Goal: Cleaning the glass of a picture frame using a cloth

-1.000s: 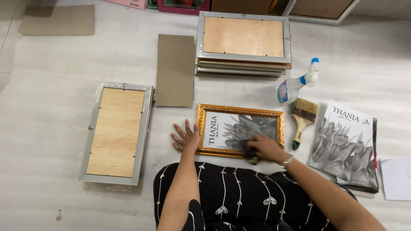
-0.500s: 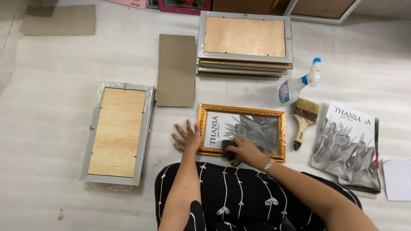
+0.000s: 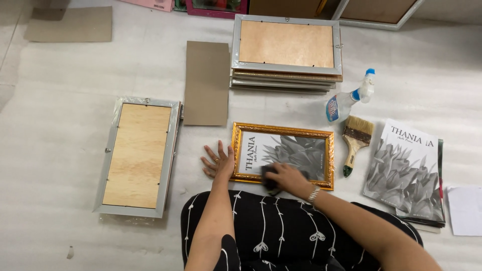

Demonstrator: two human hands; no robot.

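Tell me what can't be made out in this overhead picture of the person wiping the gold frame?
- Dark cloth: mostly under the right hand, so its shape is unclear.
- Stack of frames: face down, fronts hidden.
- Leaning frames: cut off by the top edge.
- White paper: cut off by the right edge.
- Gold frame: lower left corner covered by the left hand.

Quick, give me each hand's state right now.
Left hand: open, flat against the gold frame.
Right hand: closed on a dark cloth, pressed on the glass.

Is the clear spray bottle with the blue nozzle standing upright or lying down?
Lying down: the clear spray bottle rests on its side on the floor.
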